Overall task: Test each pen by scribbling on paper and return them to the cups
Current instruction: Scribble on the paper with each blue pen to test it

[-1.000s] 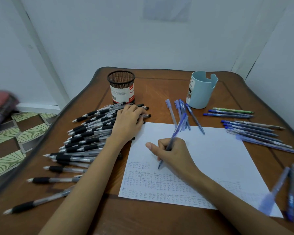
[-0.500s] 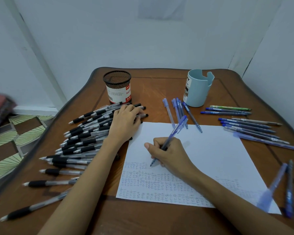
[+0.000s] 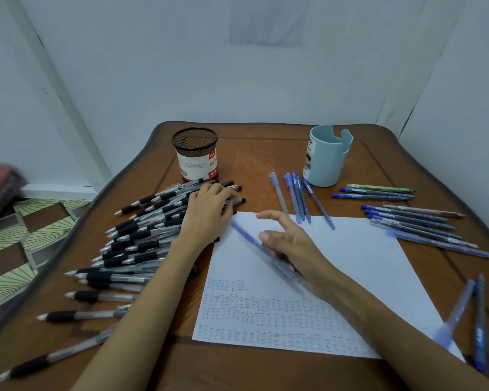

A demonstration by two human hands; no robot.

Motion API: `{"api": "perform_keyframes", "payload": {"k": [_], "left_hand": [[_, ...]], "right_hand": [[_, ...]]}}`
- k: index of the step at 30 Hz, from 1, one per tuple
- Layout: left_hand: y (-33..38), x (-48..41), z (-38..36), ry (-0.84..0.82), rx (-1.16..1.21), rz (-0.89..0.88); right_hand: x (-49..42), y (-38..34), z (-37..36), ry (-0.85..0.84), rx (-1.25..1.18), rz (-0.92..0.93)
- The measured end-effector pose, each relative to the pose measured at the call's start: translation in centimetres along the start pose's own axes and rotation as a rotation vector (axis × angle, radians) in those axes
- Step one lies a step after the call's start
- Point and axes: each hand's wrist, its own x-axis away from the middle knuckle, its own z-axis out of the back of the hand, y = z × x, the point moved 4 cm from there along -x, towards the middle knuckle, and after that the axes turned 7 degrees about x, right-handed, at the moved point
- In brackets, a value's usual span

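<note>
Observer: Right hand (image 3: 291, 244) has left the writing pose it held half a second back. The blue pen (image 3: 244, 234) no longer stands tip-down on the paper (image 3: 364, 249). It now lies slantwise and blurred at mid-frame, over the sheet's upper left part.

Checker: Grip state?

Observer: Fingers spread, forefinger and thumb apart. The pen runs under the thumb toward the palm. Cannot tell whether the grip holds it loosely or has let it go; the blur is too heavy.

Checker: Other hand?

Observer: Left hand (image 3: 206, 213) rests on the heap of black pens (image 3: 136, 241), left of centre. Fingers lie over the barrels; none is pinched that I can see.

Checker: Step in hand?

Observer: Judged: the scribble with this pen is done, since rows of marks fill the lower part of the sheet. The pen is being turned or put away. No pen shows above the rim of the mesh cup (image 3: 195, 148) or the pale blue cup (image 3: 326, 159), both in the upper middle of the frame.

Checker: Next move?

Observer: Judged: get a firm hold on the barrel, then carry it up-frame to the pale blue cup, where other blue pens (image 3: 297, 198) lie just beside it on the table (image 3: 266, 153). Most pens lie loose, so the task is far from finished.
</note>
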Motion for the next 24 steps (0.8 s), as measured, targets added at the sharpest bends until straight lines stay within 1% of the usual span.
{"api": "perform_keyframes", "payload": {"k": [2,4,6,9,10,11,12,14,18,21,22,24], "left_hand": [[0.1,0.0,0.1,-0.001,-0.003,0.0],[0.2,0.0,0.1,-0.008,-0.003,0.002],[0.2,0.0,0.1,0.002,-0.005,0.001],[0.2,0.1,0.1,0.001,-0.012,0.003],[0.2,0.1,0.1,-0.003,-0.013,0.005],[0.2,0.1,0.1,-0.006,-0.014,0.006],[0.2,0.0,0.1,-0.007,-0.016,0.007],[0.2,0.0,0.1,-0.007,-0.016,0.009],[0.3,0.1,0.2,0.009,-0.012,-0.004],[0.3,0.1,0.2,0.007,-0.009,-0.002],[0.2,0.1,0.2,0.004,-0.009,-0.001],[0.2,0.1,0.2,0.0,-0.009,0.0]], "right_hand": [[-0.1,0.2,-0.1,-0.007,-0.029,-0.025],[-0.2,0.2,-0.5,0.07,0.066,-0.041],[0.3,-0.3,-1.2,0.134,0.336,0.004],[1.2,-0.2,-3.2,0.07,0.939,0.094],[1.3,-0.3,-3.6,0.064,1.081,0.131],[1.2,-0.5,-3.6,0.08,1.128,0.15],[1.1,-0.7,-3.3,0.098,1.115,0.152],[0.9,-0.6,-2.3,0.097,0.968,0.098],[0.5,0.1,-0.9,0.084,0.381,-0.044],[0.0,0.5,-0.5,0.086,0.092,-0.131],[0.0,0.4,-0.6,0.073,0.036,-0.139],[0.1,0.2,-0.7,0.054,0.01,-0.09]]}}
